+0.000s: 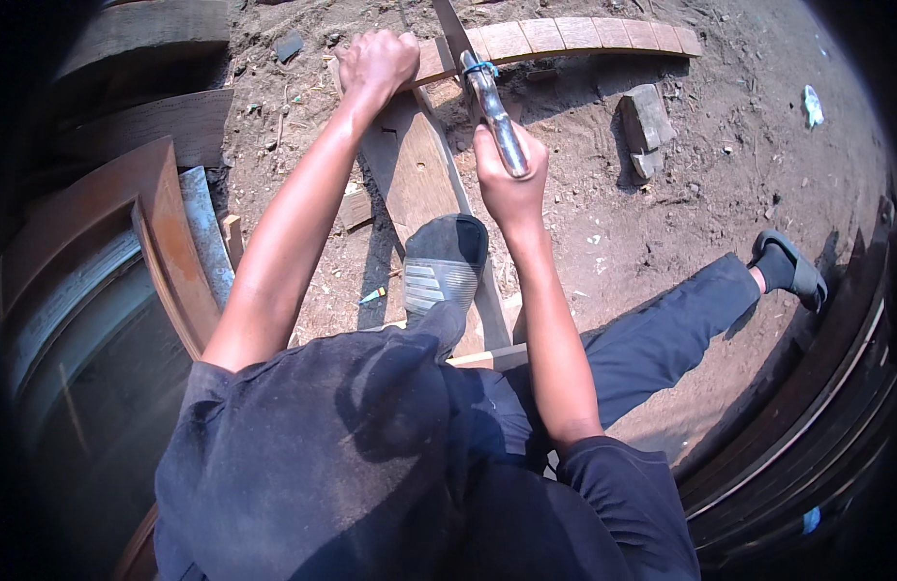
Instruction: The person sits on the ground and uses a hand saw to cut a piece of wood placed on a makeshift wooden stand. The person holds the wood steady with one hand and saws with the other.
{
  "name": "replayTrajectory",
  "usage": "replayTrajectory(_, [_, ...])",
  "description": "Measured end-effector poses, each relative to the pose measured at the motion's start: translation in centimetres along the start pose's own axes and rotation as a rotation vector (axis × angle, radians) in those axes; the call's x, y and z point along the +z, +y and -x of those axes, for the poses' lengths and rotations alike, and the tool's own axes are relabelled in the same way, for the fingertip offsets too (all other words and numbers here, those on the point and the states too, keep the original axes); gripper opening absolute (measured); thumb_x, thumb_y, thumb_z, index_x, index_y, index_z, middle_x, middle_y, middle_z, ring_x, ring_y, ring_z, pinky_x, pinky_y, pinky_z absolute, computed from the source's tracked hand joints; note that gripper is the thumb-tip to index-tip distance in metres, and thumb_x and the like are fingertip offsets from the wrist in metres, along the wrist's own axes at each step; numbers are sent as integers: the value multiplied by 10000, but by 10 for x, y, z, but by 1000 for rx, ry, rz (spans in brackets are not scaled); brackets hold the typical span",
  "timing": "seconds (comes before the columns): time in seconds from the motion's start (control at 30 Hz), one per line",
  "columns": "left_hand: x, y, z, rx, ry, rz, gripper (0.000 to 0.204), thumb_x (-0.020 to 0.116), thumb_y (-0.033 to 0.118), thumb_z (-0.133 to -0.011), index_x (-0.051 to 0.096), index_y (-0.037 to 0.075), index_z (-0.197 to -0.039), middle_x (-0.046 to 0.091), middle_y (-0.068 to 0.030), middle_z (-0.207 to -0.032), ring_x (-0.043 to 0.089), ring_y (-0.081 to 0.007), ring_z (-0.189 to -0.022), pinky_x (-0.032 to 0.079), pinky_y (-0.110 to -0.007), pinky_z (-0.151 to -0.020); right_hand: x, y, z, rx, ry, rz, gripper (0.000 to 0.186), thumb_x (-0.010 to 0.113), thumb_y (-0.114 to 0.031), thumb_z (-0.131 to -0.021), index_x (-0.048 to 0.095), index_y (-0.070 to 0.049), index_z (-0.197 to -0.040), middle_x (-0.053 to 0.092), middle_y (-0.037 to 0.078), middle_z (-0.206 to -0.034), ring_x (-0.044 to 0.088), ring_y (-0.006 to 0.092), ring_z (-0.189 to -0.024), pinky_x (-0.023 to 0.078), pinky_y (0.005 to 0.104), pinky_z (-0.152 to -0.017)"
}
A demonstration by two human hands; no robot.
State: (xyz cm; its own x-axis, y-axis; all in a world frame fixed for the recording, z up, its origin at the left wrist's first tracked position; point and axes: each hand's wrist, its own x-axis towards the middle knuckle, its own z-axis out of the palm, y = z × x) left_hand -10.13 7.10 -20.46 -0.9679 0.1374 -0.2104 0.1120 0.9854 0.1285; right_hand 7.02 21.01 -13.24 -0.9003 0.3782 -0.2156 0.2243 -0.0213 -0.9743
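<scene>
one saw (487,92) points away up the plank (419,174); right hand (507,174) grip closed round its handle.

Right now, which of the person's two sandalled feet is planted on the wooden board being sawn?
The near foot, its grey-soled sandal pressing the board between the left hand and right hand. The other foot rests on the dirt, far right.

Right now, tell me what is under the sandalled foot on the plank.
The foot presses on a pale wooden plank lying over sandy ground. The left hand steadies its far end; the right hand grips a saw. The board beneath the sole is hidden.
</scene>
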Motion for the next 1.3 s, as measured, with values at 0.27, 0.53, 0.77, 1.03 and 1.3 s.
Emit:
replayTrajectory(0.27, [-2, -1, 4, 6, 13, -8, 460, 367, 269, -802, 689, -59, -808, 649, -285, -934, 614, -435, -919, 406, -542, -910, -57, 19, 103, 17, -73, 251, 41, 585, -9, -776, 597, 23, -753, 550, 123, -573, 563, 179, -480, 434, 314, -478])
replayTrajectory(0.53, [-1, 1, 2, 3, 11, -16, 460, 359, 264, -807, 694, -51, -815, 654, -275, -939, 607, -426, -962, 365, -550, -967, -6, 5, 13, -10, -39, 47, 172, 577, -54, -817, 517, 12, -670, 492, 60, -549, 441, 85, -496, 360, 284, -464])
replayTrajectory(0.77, [-5, -4, 1, -14, -64, -9, 440, 366, 259, -803, 688, -38, -770, 651, -290, -909, 620, -425, -899, 403, -530, -915, -39, 12, 84, 31, -45, 167, 67, 583, -11, -801, 590, 24, -744, 525, 89, -566, 513, 133, -483, 414, 302, -482])
replayTrajectory(1.03, [-3, 1, 1, 30, 10, 19, 448, 379, 258, -798, 678, -73, -756, 648, -295, -857, 617, -440, -893, 412, -550, -880, -24, 5, 53, 25, -24, 135, 112, 563, -14, -803, 552, 14, -694, 510, 92, -549, 487, 124, -484, 390, 304, -471])
replayTrajectory(1.3, [-5, 6, 10, 82, -16, -25, 453, 375, 259, -803, 680, -74, -841, 641, -305, -910, 611, -433, -952, 371, -572, -951, -38, 31, 86, -11, -33, 193, 85, 581, -24, -795, 575, 8, -717, 529, 103, -553, 530, 172, -472, 416, 317, -476])
